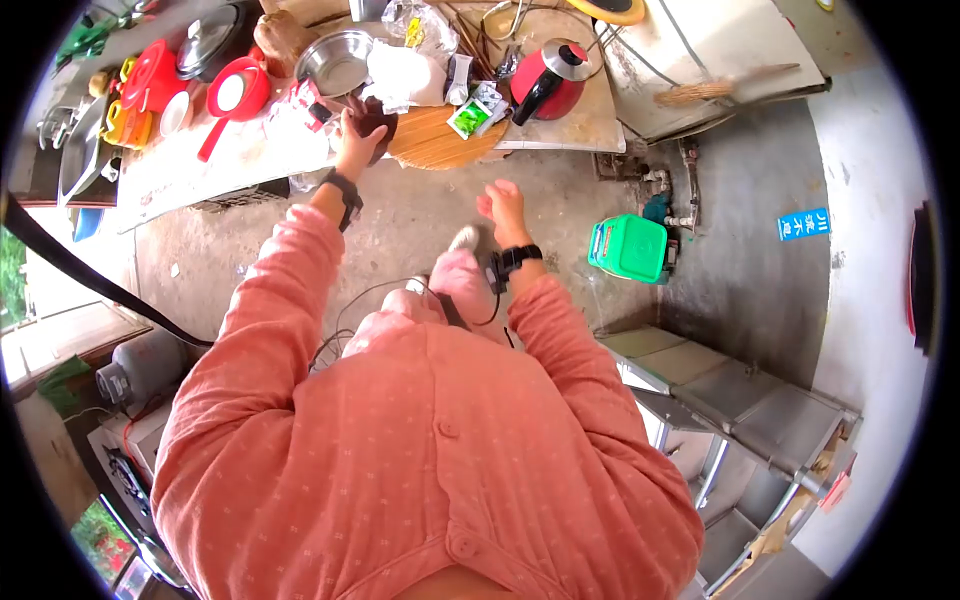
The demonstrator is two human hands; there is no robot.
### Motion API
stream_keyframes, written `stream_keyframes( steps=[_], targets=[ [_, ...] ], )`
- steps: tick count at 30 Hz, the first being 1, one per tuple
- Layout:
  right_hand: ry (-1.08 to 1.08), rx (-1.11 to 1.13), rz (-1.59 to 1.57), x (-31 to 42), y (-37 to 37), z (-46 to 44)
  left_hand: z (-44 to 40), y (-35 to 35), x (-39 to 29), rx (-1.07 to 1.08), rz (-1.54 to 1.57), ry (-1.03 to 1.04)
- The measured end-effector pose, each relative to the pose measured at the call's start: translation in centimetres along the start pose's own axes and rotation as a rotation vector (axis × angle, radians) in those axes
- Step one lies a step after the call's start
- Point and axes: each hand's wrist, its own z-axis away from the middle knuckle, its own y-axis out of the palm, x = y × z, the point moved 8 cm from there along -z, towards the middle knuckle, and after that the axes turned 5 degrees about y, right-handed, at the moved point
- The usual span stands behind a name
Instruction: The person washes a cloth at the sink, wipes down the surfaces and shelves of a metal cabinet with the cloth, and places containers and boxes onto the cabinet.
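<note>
At the table's near edge, my left hand (355, 145) grips a dark brown object (383, 122) whose kind I cannot make out. Directly to its right lies a round wooden board (440, 140), partly overhanging the edge. White plastic bags (405, 75) and a green-and-white packet (472, 118) are just behind the board. My right hand (505, 208) hangs in the air in front of the table, fingers loosely bent and apart, with nothing visible in it. Both wrists wear black bands.
The table (230, 185) also bears a steel bowl (335, 62), a red ladle-like pan (238, 90), a lidded pot (212, 40) and a red kettle (550, 85). A green-lidded bucket (630, 248) stands on the floor at right. Metal cabinets (740, 390) are at lower right.
</note>
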Motion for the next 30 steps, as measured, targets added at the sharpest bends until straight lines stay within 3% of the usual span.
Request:
stream_keyframes(
  steps=[2,4,5,6,7,8,12,14,19,22,24,26,28,30],
  targets=[
    [-0.035,-0.039,0.041,0.6,1.3,-4.0,-0.8,0.9,-0.8,0.027,-0.256,-0.058],
    [-0.086,-0.055,0.083,1.0,2.6,-9.1,-0.7,0.3,-3.1,-0.074,-0.146,-0.021],
    [-0.266,-0.188,0.331,1.5,2.7,-11.8,-0.4,0.6,-3.8,-0.122,-0.073,0.071],
    [-0.437,-0.322,0.581,2.2,3.2,-13.1,-0.7,2.5,-3.8,0.005,0.078,0.091],
    [-0.605,-0.404,0.547,4.3,4.3,-12.1,0.2,3.6,-5.5,0.098,0.195,0.102],
    [-0.621,-0.377,0.583,5.0,5.1,-12.6,1.0,4.9,-8.0,0.189,0.316,0.114],
    [-0.551,-0.598,0.791,7.7,7.1,-11.8,-1.5,10.2,-11.4,0.224,0.294,0.140],
    [-0.293,-0.595,0.821,7.9,6.7,-12.1,-4.0,13.3,-11.4,0.238,0.100,0.117],
    [-0.556,-0.662,0.691,8.4,6.5,-12.9,-6.8,18.4,-10.5,0.395,-0.333,0.109],
    [-0.433,-0.572,0.563,5.9,6.2,-14.3,-7.5,19.1,-9.7,0.499,-0.392,0.113],
    [-0.445,-0.603,0.560,5.1,6.3,-14.4,-7.9,18.7,-8.9,0.570,-0.282,-0.111],
    [-0.309,-0.566,0.323,3.4,5.7,-14.3,-7.9,17.1,-8.9,0.583,-0.021,-0.298],
    [-0.294,-0.499,0.194,2.4,5.1,-14.8,-7.2,17.5,-6.7,0.642,0.588,-0.460],
    [-0.311,-0.249,0.036,1.7,5.5,-15.3,-6.3,16.3,-6.7,0.734,0.925,-0.604]
  ],
)
